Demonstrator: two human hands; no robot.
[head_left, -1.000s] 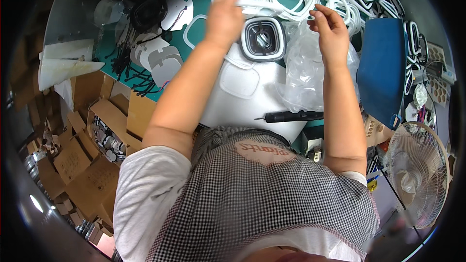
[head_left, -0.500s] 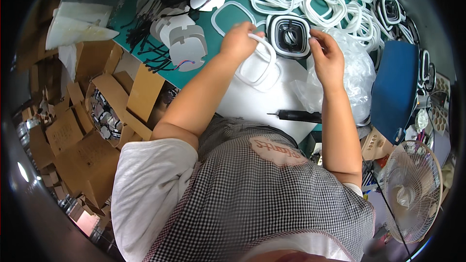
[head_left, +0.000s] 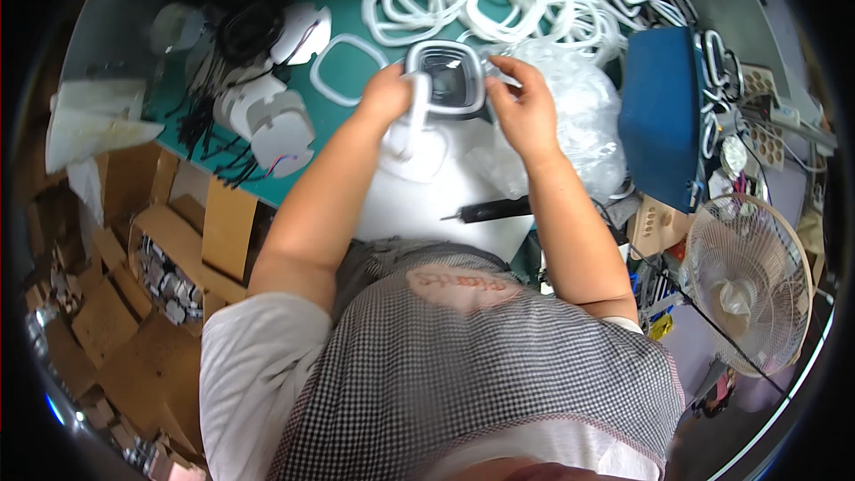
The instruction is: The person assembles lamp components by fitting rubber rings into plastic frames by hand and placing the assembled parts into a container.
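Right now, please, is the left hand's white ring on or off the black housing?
Off: the white ring hangs from the left hand.

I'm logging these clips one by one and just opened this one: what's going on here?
A person is working at a bench with bare hands. The left hand holds a white rounded-square ring at the left side of a black-and-white rounded-square housing. The right hand is at the housing's right edge; its grip is unclear. A black screwdriver lies nearer the person, a clear plastic bag sits to the right, and more white rings are heaped beyond.
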